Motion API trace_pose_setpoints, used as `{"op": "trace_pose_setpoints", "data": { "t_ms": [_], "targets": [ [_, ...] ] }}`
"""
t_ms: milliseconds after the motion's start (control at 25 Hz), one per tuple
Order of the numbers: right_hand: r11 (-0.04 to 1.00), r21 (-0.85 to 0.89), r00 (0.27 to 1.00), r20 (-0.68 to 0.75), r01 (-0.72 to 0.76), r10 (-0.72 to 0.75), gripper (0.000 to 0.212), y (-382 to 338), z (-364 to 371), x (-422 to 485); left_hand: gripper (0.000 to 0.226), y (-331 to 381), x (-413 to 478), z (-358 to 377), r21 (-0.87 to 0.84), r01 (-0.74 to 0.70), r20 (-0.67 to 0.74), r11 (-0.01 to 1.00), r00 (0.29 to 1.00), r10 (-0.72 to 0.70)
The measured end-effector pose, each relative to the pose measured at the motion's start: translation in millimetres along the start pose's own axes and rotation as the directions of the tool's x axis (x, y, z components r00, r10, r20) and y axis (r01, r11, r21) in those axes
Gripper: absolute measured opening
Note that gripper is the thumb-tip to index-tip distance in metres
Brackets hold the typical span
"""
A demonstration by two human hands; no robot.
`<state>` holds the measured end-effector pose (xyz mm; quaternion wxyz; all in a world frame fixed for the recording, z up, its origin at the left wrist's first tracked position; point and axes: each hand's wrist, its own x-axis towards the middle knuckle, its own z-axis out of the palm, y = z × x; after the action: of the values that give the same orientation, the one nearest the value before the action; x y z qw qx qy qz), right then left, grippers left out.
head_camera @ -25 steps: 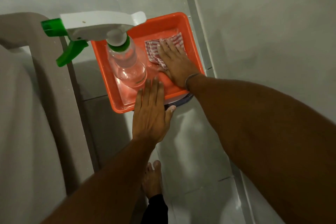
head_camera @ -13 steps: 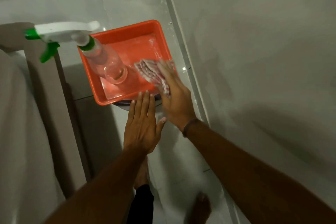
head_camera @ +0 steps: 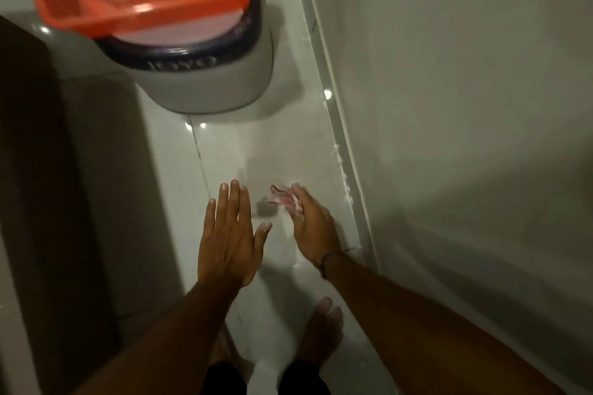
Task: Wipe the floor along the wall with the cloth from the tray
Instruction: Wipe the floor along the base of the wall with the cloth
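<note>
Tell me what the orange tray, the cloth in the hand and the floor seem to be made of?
Tray: looks like moulded plastic, smooth and slightly glossy, with rounded rims. Cloth, held in the right hand: soft woven fabric, crumpled, red-and-white pattern; too blurred to tell more. Floor: likely glazed ceramic tile, shiny with light glints and a visible joint line.

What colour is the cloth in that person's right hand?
The cloth is red and white, apparently striped though blurred, in the head view.

The pale glossy tiled floor (head_camera: pixel 256 151) ran beside the wall's skirting (head_camera: pixel 346 151); on it stood a grey bin (head_camera: pixel 211 83) with a dark rim, an orange tray (head_camera: pixel 154 14) resting on its top; my bare foot (head_camera: pixel 321 333) stood on the tiles nearer me.
</note>
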<state>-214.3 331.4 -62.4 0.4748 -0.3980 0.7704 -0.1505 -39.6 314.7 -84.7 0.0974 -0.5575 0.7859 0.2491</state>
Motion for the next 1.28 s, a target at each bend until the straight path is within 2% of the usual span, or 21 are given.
{"op": "trace_pose_setpoints", "data": {
  "t_ms": [80,160,240,320,400,480,640,800,1280],
  "targets": [
    [0.993,-0.064,0.994,-0.036,0.100,-0.102,0.038,14.5,0.7,46.2,0.091,-1.3,20.3,35.9,-0.032,-0.005,0.003,0.999,1.000,0.005],
    [0.954,-0.215,0.958,-0.152,0.209,-0.244,0.042,29.3,-1.9,107.9,0.091,-6.4,49.5,64.2,-0.039,-0.016,-0.015,0.999,1.000,0.016],
    [0.843,-0.475,0.918,-0.159,0.252,-0.364,0.057,52.5,-5.7,165.4,0.091,-16.8,79.7,95.3,-0.026,-0.034,-0.031,0.999,0.999,0.033],
    [0.680,-0.701,0.938,-0.044,0.216,-0.343,0.069,81.3,-5.3,199.3,0.093,-30.3,98.6,126.7,-0.008,-0.033,-0.015,0.999,0.999,0.033],
    [0.566,-0.802,0.943,-0.011,0.191,-0.334,0.082,103.4,-0.2,205.5,0.094,-40.9,103.9,155.2,-0.002,-0.046,-0.009,0.999,0.999,0.046],
    [0.561,-0.800,0.914,-0.040,0.213,-0.404,0.092,110.5,11.3,202.8,0.093,-48.3,102.7,174.4,0.004,-0.076,-0.080,0.997,0.994,0.076],
    [0.526,-0.816,0.879,-0.048,0.239,-0.473,0.080,105.1,16.6,227.2,0.089,-54.2,103.3,189.2,0.039,-0.105,-0.210,0.994,0.971,0.111],
    [0.460,-0.854,0.857,-0.035,0.242,-0.515,0.070,115.1,5.2,245.4,0.087,-56.9,102.4,195.1,0.071,-0.117,-0.262,0.991,0.956,0.132],
    [0.630,-0.740,0.831,-0.181,0.237,-0.526,0.066,154.2,24.1,199.6,0.087,-59.7,102.5,197.9,0.082,-0.118,-0.266,0.990,0.954,0.136]
  ]
}}
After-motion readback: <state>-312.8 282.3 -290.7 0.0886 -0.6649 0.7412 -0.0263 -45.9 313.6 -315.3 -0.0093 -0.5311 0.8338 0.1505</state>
